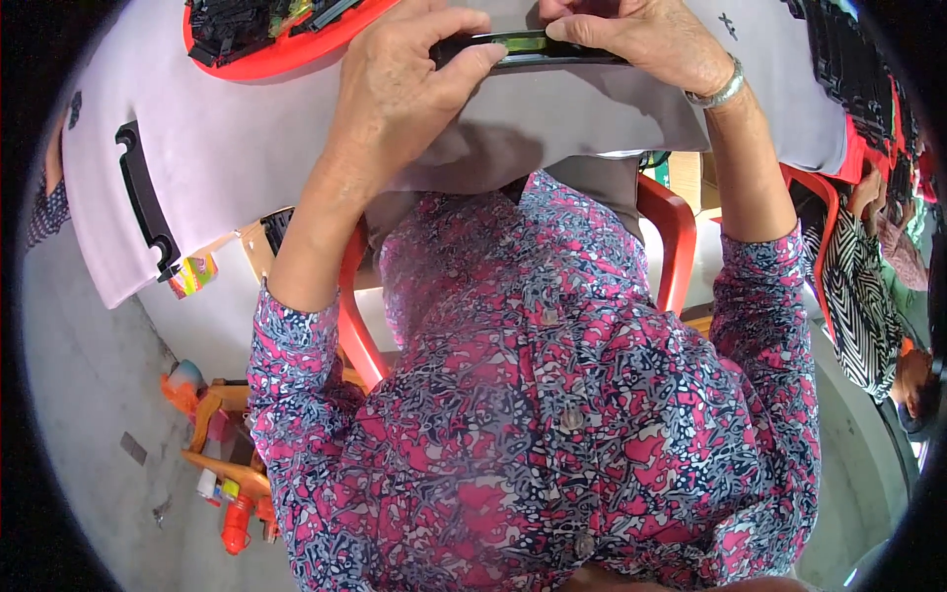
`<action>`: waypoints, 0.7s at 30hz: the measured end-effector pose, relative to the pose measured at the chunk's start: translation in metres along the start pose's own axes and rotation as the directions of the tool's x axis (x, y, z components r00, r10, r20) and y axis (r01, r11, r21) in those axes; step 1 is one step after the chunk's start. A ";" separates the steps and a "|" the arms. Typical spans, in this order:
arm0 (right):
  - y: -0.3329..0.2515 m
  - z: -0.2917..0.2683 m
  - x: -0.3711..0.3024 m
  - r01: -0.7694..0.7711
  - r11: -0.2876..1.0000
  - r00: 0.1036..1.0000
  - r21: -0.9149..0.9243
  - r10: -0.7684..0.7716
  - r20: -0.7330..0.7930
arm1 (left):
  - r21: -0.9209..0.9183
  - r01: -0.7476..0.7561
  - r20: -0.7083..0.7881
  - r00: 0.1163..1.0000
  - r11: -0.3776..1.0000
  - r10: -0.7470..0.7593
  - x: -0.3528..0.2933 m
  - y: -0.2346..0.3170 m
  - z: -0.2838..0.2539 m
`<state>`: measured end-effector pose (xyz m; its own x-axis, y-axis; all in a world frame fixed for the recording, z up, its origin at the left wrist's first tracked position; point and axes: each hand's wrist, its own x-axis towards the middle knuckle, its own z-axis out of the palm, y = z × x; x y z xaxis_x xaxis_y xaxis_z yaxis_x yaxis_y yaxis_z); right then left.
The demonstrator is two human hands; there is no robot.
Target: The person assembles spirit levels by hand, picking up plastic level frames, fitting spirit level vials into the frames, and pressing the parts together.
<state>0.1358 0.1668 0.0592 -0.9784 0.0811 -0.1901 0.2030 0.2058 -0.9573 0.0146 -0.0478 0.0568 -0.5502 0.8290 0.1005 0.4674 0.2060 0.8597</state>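
Both hands are at one slim black plastic bar (582,57) over the near part of the table. A yellow-green see-through piece (524,44), like a spirit level's vial, shows in its middle. My left hand (400,74) pinches the bar's left part between thumb and fingers. From the other side, my right hand (651,41) has its thumb at the right end of the yellow-green piece, fingers closed round the bar. A bracelet circles my right wrist. The bar's far side is partly hidden by my fingers.
A red tray (281,65) with black parts and yellow-green bits stands at the far left. On the pale cloth (247,128) lies a long black notched piece (146,202). Many black pieces (850,79) are heaped at the right. Another person (858,296) sits beyond.
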 end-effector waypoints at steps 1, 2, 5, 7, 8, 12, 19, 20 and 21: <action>0.000 -0.001 -0.002 -0.003 1.000 1.000 -0.001 0.003 0.000 | -0.004 0.037 0.000 0.999 0.999 -0.037 0.001 0.002 0.001; 0.000 -0.002 -0.004 0.007 1.000 1.000 -0.002 -0.007 -0.015 | -0.007 0.038 0.001 0.999 0.999 -0.038 0.002 -0.002 0.003; 0.001 0.000 -0.007 0.018 1.000 0.999 -0.020 -0.019 -0.038 | 0.052 0.004 -0.013 1.000 0.999 -0.003 0.004 -0.012 0.005; 0.013 -0.001 -0.007 0.014 0.999 0.998 -0.041 -0.016 -0.058 | 0.081 0.043 0.016 0.999 0.996 -0.045 0.007 -0.010 0.005; 0.030 -0.002 -0.003 0.264 0.955 0.964 0.132 -0.265 -0.010 | 0.080 0.041 0.021 0.999 0.996 -0.043 0.009 -0.008 0.005; 0.008 0.001 -0.012 -0.017 0.998 0.995 0.055 0.023 -0.102 | 0.096 0.091 0.034 0.995 0.991 -0.094 0.009 -0.007 0.003; 0.021 0.006 -0.012 0.005 0.999 0.988 0.039 0.001 -0.154 | 0.086 0.116 0.062 0.991 0.990 -0.122 0.012 0.009 -0.001; 0.038 0.008 -0.005 0.295 0.923 0.955 0.247 -0.275 -0.113 | 0.083 0.113 0.067 0.991 0.990 -0.119 0.013 0.009 0.001; 0.036 0.015 0.004 0.524 0.722 0.838 0.452 -0.532 -0.121 | 0.084 0.099 0.051 0.993 0.992 -0.104 0.011 0.007 0.001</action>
<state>0.1385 0.1601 0.0206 -0.9233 0.0768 0.3763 -0.3832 -0.2494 -0.8894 0.0120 -0.0365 0.0637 -0.5600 0.8284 -0.0147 0.4669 0.3302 0.8204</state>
